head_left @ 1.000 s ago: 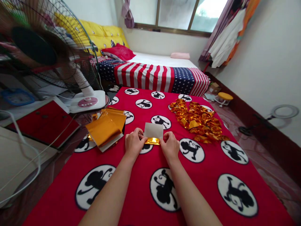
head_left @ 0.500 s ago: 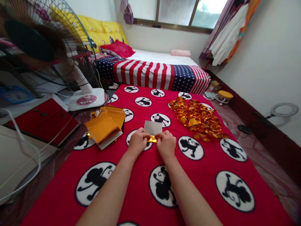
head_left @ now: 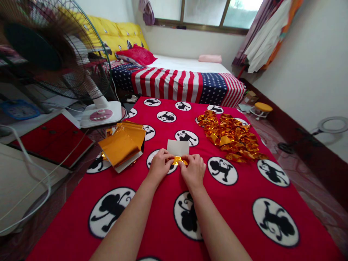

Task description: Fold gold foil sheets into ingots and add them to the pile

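Observation:
Between my two hands lies a sheet of gold foil paper [head_left: 178, 146], its pale back facing up and its near edge folded over into a shiny gold strip. My left hand [head_left: 161, 165] pinches the left end of that strip. At the other end, my right hand [head_left: 193, 168] has its fingers closed on the strip, the thumb pressed against the near fold. A stack of flat gold foil paper [head_left: 121, 145] lies to the left of my hands. Over on the right is a heap of folded gold foil pieces [head_left: 231, 137].
A red cloth with monkey prints [head_left: 152, 232] covers the table. Beyond the far edge stands a bed [head_left: 174, 85] with a flag-patterned cover. At the left, a fan [head_left: 100, 116] with a blurred blade stands close to the table. A yellow stool [head_left: 263, 107] is on the floor at right.
My right thumb has shifted left and nearer along the gold fold, showing more foil around it. My left hand keeps its hold. The view has shifted slightly.

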The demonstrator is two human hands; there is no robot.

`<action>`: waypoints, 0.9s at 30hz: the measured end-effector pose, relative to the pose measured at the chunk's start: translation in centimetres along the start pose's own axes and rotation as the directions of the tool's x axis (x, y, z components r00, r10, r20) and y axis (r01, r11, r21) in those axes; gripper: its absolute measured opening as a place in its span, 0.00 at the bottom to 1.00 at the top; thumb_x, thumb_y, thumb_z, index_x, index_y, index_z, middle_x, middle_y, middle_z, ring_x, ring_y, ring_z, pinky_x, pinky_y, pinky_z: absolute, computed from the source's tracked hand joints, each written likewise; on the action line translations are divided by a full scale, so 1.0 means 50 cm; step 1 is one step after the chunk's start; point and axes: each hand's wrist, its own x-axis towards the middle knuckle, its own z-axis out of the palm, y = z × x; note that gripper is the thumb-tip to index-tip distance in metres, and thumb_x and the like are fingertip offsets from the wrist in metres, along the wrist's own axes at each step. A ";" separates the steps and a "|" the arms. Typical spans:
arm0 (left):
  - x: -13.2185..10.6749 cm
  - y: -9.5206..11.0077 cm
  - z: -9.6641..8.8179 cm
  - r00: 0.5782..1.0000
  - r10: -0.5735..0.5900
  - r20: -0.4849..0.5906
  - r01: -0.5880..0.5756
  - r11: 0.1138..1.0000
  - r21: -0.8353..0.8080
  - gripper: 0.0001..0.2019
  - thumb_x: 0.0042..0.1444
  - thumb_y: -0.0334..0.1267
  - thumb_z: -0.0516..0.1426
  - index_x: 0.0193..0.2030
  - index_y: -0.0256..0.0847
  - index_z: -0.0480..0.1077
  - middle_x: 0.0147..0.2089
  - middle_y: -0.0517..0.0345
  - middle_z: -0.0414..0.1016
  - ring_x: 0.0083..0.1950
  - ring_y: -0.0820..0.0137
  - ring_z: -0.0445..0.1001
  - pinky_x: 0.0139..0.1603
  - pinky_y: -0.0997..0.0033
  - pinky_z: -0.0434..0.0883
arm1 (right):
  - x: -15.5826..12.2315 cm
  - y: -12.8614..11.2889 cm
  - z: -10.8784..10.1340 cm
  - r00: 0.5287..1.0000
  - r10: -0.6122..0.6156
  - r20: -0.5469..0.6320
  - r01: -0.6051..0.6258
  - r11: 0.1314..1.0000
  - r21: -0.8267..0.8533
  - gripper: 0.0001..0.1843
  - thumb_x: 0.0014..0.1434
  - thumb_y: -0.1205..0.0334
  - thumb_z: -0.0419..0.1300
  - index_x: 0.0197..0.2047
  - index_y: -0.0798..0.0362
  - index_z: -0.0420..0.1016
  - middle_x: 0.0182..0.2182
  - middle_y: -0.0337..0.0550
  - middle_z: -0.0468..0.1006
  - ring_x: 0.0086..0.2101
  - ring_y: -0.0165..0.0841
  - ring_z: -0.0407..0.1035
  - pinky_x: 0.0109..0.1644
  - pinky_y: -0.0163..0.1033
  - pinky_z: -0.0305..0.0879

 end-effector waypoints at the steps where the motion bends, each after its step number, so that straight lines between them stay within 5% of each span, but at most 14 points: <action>1: 0.000 0.000 0.000 1.000 -0.007 0.001 0.007 1.000 -0.004 0.08 0.54 0.30 0.60 0.37 0.41 0.80 0.38 0.56 0.72 0.38 0.71 0.72 0.43 0.71 0.70 | 0.001 0.007 -0.003 1.000 0.011 0.011 -0.012 1.000 0.017 0.08 0.56 0.58 0.65 0.41 0.45 0.80 0.39 0.44 0.72 0.43 0.41 0.64 0.43 0.42 0.52; 4: 0.000 0.007 0.001 1.000 -0.026 0.003 0.026 1.000 -0.002 0.07 0.54 0.30 0.60 0.36 0.41 0.80 0.38 0.56 0.73 0.38 0.71 0.73 0.43 0.71 0.70 | 0.004 0.021 -0.010 0.999 0.026 0.039 -0.028 0.998 0.049 0.08 0.57 0.61 0.64 0.41 0.43 0.81 0.39 0.43 0.72 0.42 0.39 0.64 0.42 0.41 0.52; 10: -0.005 0.049 0.013 0.987 -0.136 -0.087 0.149 0.973 0.176 0.11 0.49 0.46 0.65 0.35 0.41 0.78 0.38 0.55 0.72 0.39 0.66 0.72 0.42 0.67 0.69 | 0.003 0.021 -0.009 0.999 0.029 0.013 -0.030 0.998 0.051 0.09 0.57 0.63 0.64 0.41 0.45 0.81 0.39 0.43 0.73 0.42 0.39 0.64 0.42 0.41 0.51; 18: -0.002 0.018 0.005 0.989 -0.148 0.001 0.148 0.989 -0.026 0.08 0.50 0.28 0.62 0.36 0.41 0.79 0.38 0.56 0.74 0.38 0.70 0.73 0.42 0.71 0.70 | 0.003 0.025 -0.011 0.999 0.030 0.032 -0.032 0.997 0.067 0.09 0.57 0.63 0.64 0.41 0.43 0.81 0.38 0.42 0.73 0.41 0.38 0.64 0.41 0.41 0.51; 22: -0.004 0.007 0.004 0.992 -0.127 -0.004 0.127 0.991 -0.049 0.09 0.51 0.28 0.61 0.36 0.43 0.80 0.39 0.56 0.74 0.39 0.69 0.73 0.43 0.69 0.71 | 0.001 0.020 -0.019 1.000 0.009 0.030 -0.010 0.999 0.035 0.09 0.58 0.64 0.62 0.41 0.44 0.81 0.38 0.43 0.73 0.41 0.39 0.63 0.42 0.42 0.53; 27: -0.007 0.010 0.004 0.995 -0.099 -0.006 0.099 0.995 -0.019 0.09 0.52 0.28 0.59 0.37 0.41 0.79 0.39 0.55 0.73 0.40 0.68 0.73 0.45 0.68 0.70 | -0.029 -0.033 -0.008 0.976 -0.202 -0.086 0.209 0.974 0.087 0.18 0.60 0.71 0.52 0.49 0.52 0.77 0.54 0.51 0.71 0.55 0.44 0.60 0.59 0.49 0.53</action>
